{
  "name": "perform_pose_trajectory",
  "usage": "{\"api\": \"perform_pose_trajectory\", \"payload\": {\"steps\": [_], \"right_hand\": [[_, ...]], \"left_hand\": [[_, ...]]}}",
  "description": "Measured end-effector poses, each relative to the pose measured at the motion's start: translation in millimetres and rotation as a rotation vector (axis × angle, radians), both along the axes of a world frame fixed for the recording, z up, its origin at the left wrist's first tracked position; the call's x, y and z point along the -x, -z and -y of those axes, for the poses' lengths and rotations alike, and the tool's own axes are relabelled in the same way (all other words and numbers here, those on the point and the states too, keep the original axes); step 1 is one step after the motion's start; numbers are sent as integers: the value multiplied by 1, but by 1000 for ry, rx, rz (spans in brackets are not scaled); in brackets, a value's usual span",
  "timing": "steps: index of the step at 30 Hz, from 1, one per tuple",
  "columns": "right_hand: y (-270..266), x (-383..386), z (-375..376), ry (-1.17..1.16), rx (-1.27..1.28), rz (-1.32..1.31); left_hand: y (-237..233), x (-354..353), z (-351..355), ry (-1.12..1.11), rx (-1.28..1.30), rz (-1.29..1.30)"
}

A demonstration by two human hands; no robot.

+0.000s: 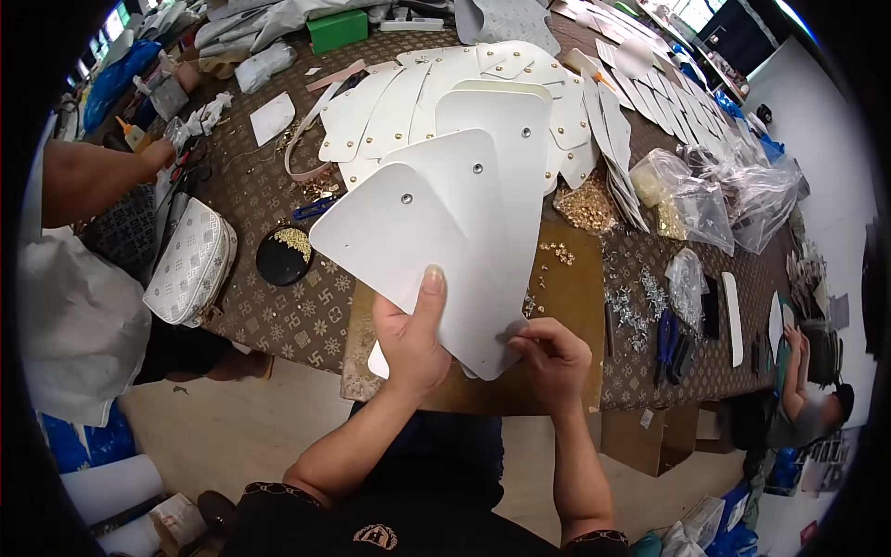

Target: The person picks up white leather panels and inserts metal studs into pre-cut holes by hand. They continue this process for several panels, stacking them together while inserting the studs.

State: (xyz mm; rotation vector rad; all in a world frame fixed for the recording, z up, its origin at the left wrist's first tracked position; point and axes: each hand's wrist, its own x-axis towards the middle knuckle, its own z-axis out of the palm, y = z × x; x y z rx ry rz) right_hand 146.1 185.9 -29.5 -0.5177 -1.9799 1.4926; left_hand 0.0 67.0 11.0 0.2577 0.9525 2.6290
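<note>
Several flat white panels (445,232) with rounded corners are fanned out in front of me. Three of them each show a silver snap or rivet near the upper corner. My left hand (413,348) is closed around the fan, its thumb pressed on the front panel. At the lower right corner of the fan, my right hand (554,362) pinches the panel edge between thumb and fingers. Anything small inside that pinch is hidden. Beneath the hands lies a brown work board (571,311) with a few small gold rivets (557,252) on it.
Behind stand rows of white panels with gold studs (390,111). Loose silver hardware (636,302), blue-handled pliers (666,343) and clear plastic bags (701,200) lie right. To the left are a round black dish (278,262), a patterned pouch (190,265) and another person's arm (97,181).
</note>
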Motion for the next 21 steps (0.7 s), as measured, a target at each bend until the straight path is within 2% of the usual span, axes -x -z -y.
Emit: {"api": "perform_pose_trajectory", "payload": {"steps": [6, 14, 21], "right_hand": [[-3, 0, -1, -76, 115, -34], [-8, -2, -2, -64, 274, -101], [-5, -3, -7, -154, 200, -78]], "left_hand": [[0, 0, 2, 1, 5, -32], [0, -1, 2, 65, -18, -77], [10, -1, 8, 139, -32, -108]]}}
